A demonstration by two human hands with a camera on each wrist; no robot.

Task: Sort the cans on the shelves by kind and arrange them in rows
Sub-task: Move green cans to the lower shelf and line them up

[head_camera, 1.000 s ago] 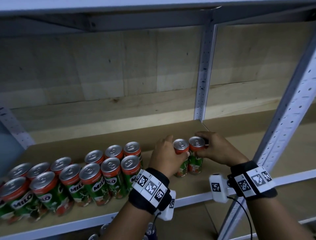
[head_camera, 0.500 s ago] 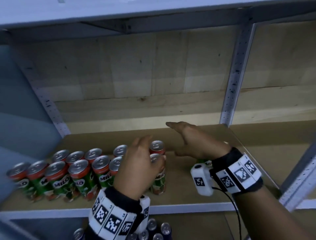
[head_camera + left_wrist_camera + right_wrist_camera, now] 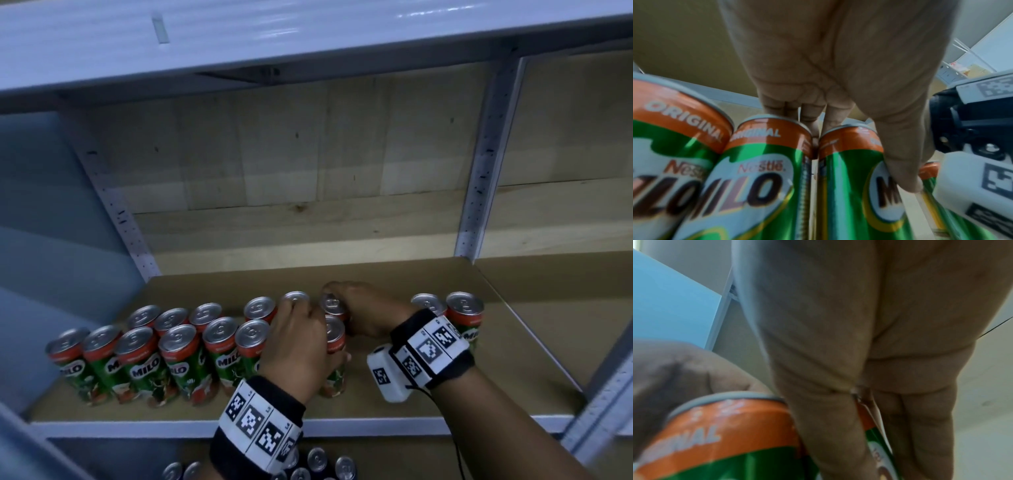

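Observation:
Green and orange Milo cans (image 3: 144, 363) stand in two rows on the left half of the brown shelf board (image 3: 428, 407). My left hand (image 3: 296, 346) grips the front-row can (image 3: 335, 337) at the rows' right end; in the left wrist view its thumb (image 3: 900, 162) lies on that can (image 3: 849, 178) and its fingers reach over the top. My right hand (image 3: 359, 308) curls round the back-row can (image 3: 333, 303) just behind it. Two more Milo cans (image 3: 464, 308) stand apart to the right, partly hidden by my right wrist.
A white perforated post (image 3: 486, 171) rises at the back right, another slants at the far right (image 3: 603, 404). A white shelf edge (image 3: 308, 31) hangs overhead. Several can tops (image 3: 317, 459) show on the shelf below. A blue panel (image 3: 51, 240) closes the left side.
The view has swung left. Both cans have come left to the end of the rows. My right hand, stretched flat half a second ago, now curls round the back can.

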